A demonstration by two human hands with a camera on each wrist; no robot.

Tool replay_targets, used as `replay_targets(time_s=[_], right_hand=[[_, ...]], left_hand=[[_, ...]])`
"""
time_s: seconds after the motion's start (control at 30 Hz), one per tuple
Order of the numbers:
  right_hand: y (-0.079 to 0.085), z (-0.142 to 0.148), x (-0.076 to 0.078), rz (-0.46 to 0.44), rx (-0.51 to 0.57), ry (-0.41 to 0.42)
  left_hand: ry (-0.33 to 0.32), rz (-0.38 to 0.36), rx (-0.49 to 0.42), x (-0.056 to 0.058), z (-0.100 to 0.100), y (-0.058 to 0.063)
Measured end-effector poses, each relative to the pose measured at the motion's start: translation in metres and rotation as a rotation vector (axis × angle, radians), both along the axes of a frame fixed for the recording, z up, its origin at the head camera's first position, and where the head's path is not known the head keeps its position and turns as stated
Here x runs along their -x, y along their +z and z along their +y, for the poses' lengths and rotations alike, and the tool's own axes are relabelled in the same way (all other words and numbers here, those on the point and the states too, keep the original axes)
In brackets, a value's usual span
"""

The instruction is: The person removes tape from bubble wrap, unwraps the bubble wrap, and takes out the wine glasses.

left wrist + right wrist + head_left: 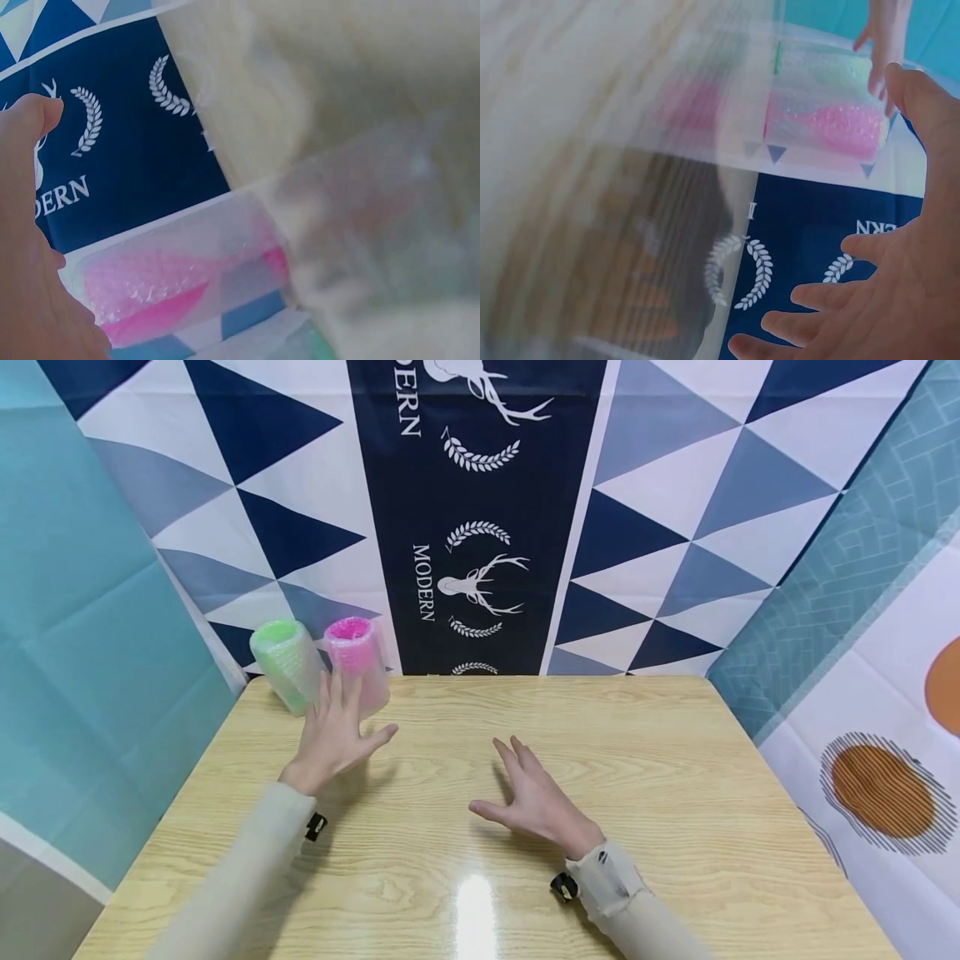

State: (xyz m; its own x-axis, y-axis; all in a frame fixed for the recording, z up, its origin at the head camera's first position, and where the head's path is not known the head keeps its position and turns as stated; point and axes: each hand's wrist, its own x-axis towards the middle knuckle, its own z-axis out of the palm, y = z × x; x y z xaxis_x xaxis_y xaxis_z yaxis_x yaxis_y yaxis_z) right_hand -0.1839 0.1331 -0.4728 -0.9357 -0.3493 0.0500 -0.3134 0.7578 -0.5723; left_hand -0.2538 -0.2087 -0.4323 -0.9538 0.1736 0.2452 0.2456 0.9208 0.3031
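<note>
Touching bubble-wrapped pink cylinder (358,662), left hand (332,737).

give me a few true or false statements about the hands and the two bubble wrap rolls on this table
1. The pink roll stands right of the green roll. True.
2. The right hand grips the pink roll. False: it is spread over the bare table, apart from both rolls.
3. The left hand has straight fingers reaching at the rolls. True.
4. Both rolls sit at the table's near edge. False: they are at the far left corner.
</note>
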Motion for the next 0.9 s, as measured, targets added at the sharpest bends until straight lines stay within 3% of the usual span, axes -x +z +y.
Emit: replay_targets(time_s=[0.5,0.9], right_hand=[[-0.002,-0.015,-0.008,0.042,-0.075,0.061],[-0.002,-0.021,-0.013,0.077,-0.112,0.112]], left_hand=[[0.004,0.027,0.092,0.036,-0.011,0.038],[0.008,-0.014,0.147,0.054,-0.006,0.051]])
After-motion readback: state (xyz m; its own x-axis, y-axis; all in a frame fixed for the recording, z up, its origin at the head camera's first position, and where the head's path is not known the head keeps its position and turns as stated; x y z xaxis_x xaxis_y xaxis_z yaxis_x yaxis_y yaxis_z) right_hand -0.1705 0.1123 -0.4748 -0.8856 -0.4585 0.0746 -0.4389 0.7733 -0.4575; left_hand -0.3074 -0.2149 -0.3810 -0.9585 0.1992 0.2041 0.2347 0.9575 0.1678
